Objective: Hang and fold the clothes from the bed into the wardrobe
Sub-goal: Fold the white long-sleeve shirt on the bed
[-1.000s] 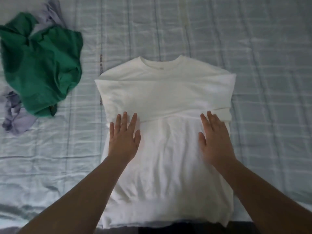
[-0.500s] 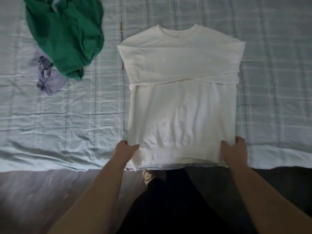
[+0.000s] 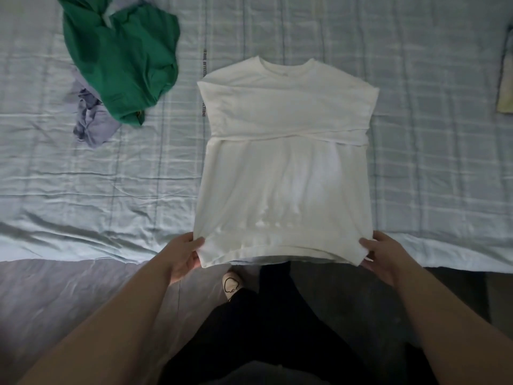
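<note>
Hem corners now raised | left hand (image 3: 181, 257), right hand (image 3: 384, 257): fingers (image 3: 195, 242) pinching ribbed hem of white sweatshirt (image 3: 283, 176)

A pale slipper (image 3: 231, 284) with a dark outline drawing shows at 6 o'clock, just beside black trousers (image 3: 263, 329). Dark floor (image 3: 347, 290) lies at 5 o'clock.

white sweatshirt (image 3: 283, 173), hem pinched by left hand (image 3: 181, 257), right hand (image 3: 384, 255)
</note>
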### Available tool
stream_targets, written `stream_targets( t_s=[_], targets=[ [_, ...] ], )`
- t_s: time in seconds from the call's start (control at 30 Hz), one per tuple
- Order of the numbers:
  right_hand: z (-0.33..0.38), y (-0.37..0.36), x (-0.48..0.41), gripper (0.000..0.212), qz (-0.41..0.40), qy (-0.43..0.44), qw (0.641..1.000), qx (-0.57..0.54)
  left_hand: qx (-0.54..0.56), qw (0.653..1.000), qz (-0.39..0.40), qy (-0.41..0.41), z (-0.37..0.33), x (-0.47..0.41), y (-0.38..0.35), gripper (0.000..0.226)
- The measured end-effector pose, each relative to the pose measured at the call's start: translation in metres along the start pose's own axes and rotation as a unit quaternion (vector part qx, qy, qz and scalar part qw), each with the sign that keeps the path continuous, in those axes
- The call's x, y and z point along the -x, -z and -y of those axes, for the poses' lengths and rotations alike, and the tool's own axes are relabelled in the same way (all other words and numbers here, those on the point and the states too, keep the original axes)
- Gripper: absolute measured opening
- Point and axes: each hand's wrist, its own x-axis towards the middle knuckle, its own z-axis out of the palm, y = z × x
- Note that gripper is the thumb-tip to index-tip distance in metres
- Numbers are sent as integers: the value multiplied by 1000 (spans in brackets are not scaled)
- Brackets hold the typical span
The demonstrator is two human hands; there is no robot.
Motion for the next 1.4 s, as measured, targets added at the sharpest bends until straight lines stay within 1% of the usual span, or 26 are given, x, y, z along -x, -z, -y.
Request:
stream_targets(
  t_s=[0.1, 0.23, 0.3, 0.4, 0.47, 0.5, 0.57, 0.6, 0.63, 0.67, 0.7, 0.77, 0.8, 0.87, 0.93, 1.0, 1.07, 1.2, 1.3, 1.33, 1.37, 1.4],
  targets=[
    [-4, 18, 10, 22, -12, 27, 999, -19, 13, 1000, -6, -7, -4, 12, 4, 31],
    [-12, 31, 20, 36, -86, 73, 993, 41, -8, 1000, -6, -8, -4, 31, 7, 33],
    [-21, 35, 23, 36, -97, 71, 992, 46, -14, 1000, -1, 3, 3, 37, 9, 33],
    [-31, 32, 29, 26, -92, 58, 994, 29, -11, 1000, -14, 6, 11, 40, 11, 35],
    [-29, 24, 34, 29, -100, 67, 992, 38, -9, 999, -32, -18, 8, 41, 10, 45],
    [-25, 21, 38, 32, -102, 77, 991, 47, -13, 998, -41, -34, 3, 42, 9, 55],
    [-11, 14, 48, 41, -104, 105, 985, 86, -49, 994, -62, -76, -10, 47, 4, 77],
    [-3, 14, 51, 45, -98, 116, 982, 108, -78, 990, -69, -98, -19, 53, 0, 82],
    [7, 14, 55, 49, -87, 123, 981, 123, -105, 985, -69, -121, -28, 58, -2, 81],
    [18, 15, 59, 49, -78, 126, 980, 135, -120, 981, -66, -139, -37, 62, -6, 74],
    [30, 16, 62, 46, -61, 132, 981, 126, -113, 980, -60, -151, -47, 65, -10, 60],
    [58, 18, 69, 31, -18, 134, 990, 47, -63, 985, -42, -157, -70, 70, -16, 27],
    [74, 18, 74, 23, 0, 134, 991, 3, -33, 987, -30, -157, -82, 70, -19, 18],
    [108, 19, 78, 19, 25, 133, 988, -75, 30, 988, 3, -152, -108, 70, -29, 16],
    [140, 18, 73, 19, 44, 132, 977, -160, 89, 983, 26, -155, -136, 68, -43, 13],
    [173, 14, 59, 21, 54, 127, 965, -223, 147, 976, 18, -158, -166, 57, -56, 12],
    [201, 4, 39, 24, 57, 119, 954, -270, 176, 970, 12, -164, -195, 40, -68, 10],
    [253, -27, -5, 16, 90, 129, 942, -295, 256, 951, 33, -169, -248, -6, -97, 10],
    [284, -48, -45, 11, 50, 125, 947, -292, 275, 947, 7, -168, -285, -36, -116, 19],
    [293, -53, -60, 17, 35, 132, 946, -292, 279, 945, 3, -170, -296, -44, -122, 20],
    [302, -57, -80, 24, 14, 151, 951, -270, 282, 944, -3, -172, -307, -55, -126, 16],
    [306, -58, -102, 28, 24, 169, 950, -261, 289, 941, -3, -175, -318, -65, -131, 10]
  ],
)
